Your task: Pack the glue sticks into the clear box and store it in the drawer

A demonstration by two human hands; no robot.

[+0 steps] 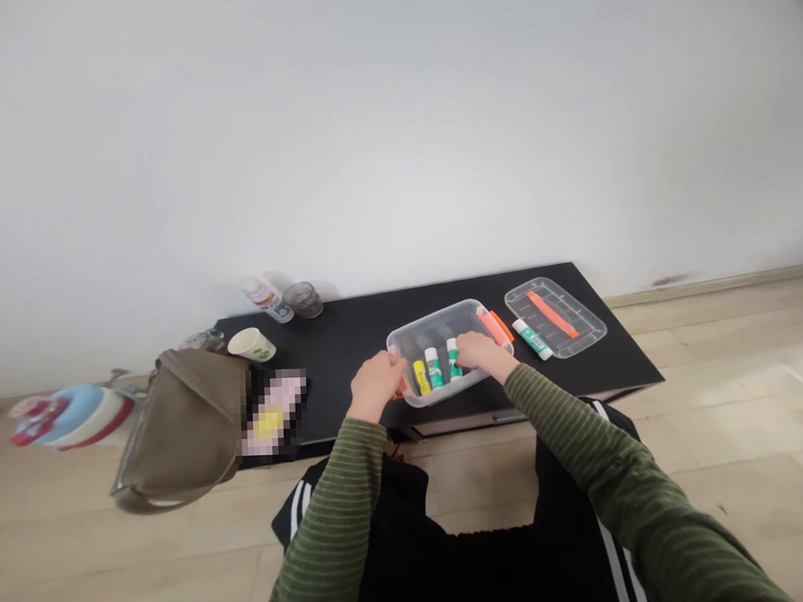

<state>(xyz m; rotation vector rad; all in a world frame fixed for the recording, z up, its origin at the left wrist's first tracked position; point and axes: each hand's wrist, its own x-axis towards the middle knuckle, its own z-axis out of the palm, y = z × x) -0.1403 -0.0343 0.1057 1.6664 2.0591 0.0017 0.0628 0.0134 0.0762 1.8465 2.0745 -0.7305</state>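
Observation:
A clear plastic box point(442, 319) with orange latches sits near the front edge of the black table. My left hand point(376, 385) is closed on its left rim. Inside the box, the fingers of my right hand point(486, 351) close around a green-and-white glue stick point(453, 359). To its left stand another green-and-white glue stick point(434, 368) and a smaller yellow tube point(422, 377), both leaning in the box. Right of the box, one more glue stick point(532, 339) lies on the table, against the clear lid point(583, 319) with its orange handle.
On the black table point(350, 338), a paper cup point(251, 344), a dark glass point(303, 299) and a white spray bottle point(268, 299) are at the left. A brown bag point(182, 423) overhangs the left end, near a blurred pink-and-yellow item point(274, 415). The wall rises behind.

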